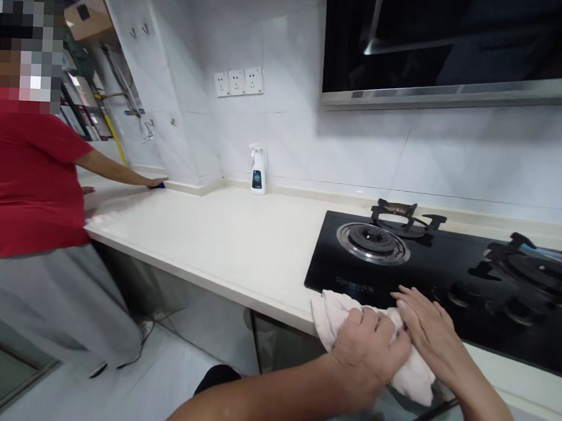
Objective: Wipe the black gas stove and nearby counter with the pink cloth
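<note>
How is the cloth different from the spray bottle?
The cloth is rumpled and bunched up, while the spray bottle stands upright and keeps a neat shape.
The person's left hand grips the cloth, but nobody's hand is on the spray bottle.
The cloth looks plain where it shows; the spray bottle has a dark label.
Both are pale: the cloth is pinkish white and the spray bottle mostly white.

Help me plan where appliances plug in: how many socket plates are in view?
3, side by side on the wall: left plate, middle plate and right plate, above the spray bottle. More could be hidden behind the person.
</note>
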Demonstrator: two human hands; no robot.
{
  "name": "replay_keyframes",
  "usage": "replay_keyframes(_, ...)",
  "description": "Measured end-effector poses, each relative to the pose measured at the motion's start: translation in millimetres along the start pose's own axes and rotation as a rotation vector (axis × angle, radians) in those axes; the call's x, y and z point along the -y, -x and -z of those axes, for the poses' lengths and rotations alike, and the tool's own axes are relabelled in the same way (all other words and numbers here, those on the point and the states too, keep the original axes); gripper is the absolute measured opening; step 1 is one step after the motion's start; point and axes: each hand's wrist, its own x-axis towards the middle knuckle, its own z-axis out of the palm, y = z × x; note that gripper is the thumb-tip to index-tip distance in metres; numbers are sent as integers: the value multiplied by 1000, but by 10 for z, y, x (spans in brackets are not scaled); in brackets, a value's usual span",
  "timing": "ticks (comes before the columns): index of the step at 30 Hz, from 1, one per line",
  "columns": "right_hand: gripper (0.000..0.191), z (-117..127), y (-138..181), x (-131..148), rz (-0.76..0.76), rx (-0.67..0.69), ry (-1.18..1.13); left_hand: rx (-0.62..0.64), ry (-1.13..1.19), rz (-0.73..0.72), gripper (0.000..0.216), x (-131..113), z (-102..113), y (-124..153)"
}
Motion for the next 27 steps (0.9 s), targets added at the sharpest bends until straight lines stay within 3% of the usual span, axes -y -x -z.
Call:
replay_keyframes(2,50,138,-17,109,-74,-57,-153,-29,44,-6,32,-35,-4,-37)
replay_keyframes(4,45,299,10,288,-111,-200,-268,-43,94,-24,31,-4,28,-60)
replay_keyframes(7,33,452,141,649,-68,-459,-324,-3,188,19,42,99,102,-129)
replay_keyframes(9,28,424,249,866,17,-523,-325,37,251,56,55,165,147,-185)
replay_keyframes(13,51,128,377,987,290,-317,-78,67,369,21,34,305,234,-130)
replay_keyframes(15,65,-10,393,915,349,-193,110,56,419,-19,39,410,276,31)
replay_keyframes(20,91,-94,348,887,262,-4,351,22,441,71,82,774,282,548)
replay_keyframes(23,94,-118,250,1104,154,82,410,38,580,101,81,1010,247,695)
replay_keyframes(27,106,-251,89,1372,139,187,423,160,815,219,66,1258,298,606)
